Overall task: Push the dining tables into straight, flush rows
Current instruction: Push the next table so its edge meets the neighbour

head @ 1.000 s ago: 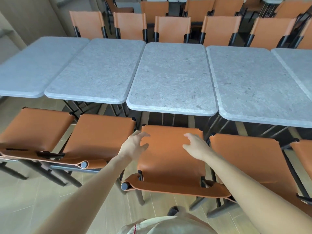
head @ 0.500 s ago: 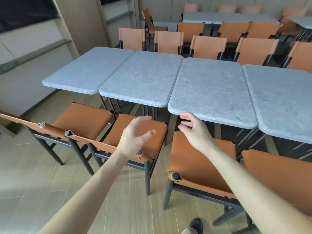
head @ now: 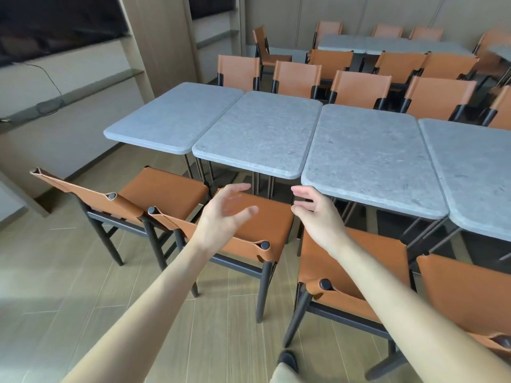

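Fingers of both the left hand (head: 225,214) and right hand (head: 318,214) spread loose, holding nothing, just short of the second grey table (head: 260,134), above the orange chairs (head: 262,222)

orange leather chairs (head: 166,189) with black frames fill the frame's lower half and far side, a dark screen (head: 55,23) hangs upper left above a ledge (head: 69,95), over wood-plank floor (head: 69,272).

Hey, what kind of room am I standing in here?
Most likely a canteen or restaurant dining room. Grey stone-look tables stand end to end in a long row, matching orange leather chairs line both sides, and a second set of tables and chairs stands behind.
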Demonstrator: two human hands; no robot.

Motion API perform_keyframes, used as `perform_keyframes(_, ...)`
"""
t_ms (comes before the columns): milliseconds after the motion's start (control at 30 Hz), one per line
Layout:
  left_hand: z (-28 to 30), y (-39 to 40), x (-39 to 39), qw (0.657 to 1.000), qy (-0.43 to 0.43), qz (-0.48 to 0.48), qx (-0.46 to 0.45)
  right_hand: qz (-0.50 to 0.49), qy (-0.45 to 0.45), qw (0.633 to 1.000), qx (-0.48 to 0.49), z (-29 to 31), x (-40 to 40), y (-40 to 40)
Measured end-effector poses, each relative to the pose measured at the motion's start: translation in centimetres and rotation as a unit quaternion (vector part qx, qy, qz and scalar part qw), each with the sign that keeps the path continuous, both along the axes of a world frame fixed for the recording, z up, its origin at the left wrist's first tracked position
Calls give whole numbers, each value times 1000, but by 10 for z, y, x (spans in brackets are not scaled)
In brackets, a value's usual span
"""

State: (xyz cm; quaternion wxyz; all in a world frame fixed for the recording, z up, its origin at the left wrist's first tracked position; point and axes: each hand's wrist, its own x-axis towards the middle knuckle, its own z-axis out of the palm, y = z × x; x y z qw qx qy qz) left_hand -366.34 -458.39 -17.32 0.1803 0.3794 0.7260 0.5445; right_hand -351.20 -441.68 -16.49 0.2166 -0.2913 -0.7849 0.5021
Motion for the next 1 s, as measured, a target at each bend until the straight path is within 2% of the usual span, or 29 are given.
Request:
perform_keyframes(333, -2, 43, -55, 1000, -8, -12, -22, -19, 6, 999, -25, -7, -56, 41)
perform_keyframes(733, 0, 145, -169, 995, -64, -5, -75, -39, -1, 996, -85, -32, -158, 138)
perform_keyframes(900, -27, 171, -200, 992, -42, 9, -115, -34, -42, 997, -55, -65, -197, 157)
perform_keyframes(1000, -52, 178, -215, 987, 18, 8, -160, -3, -90, 996, -19, -86, -212, 159)
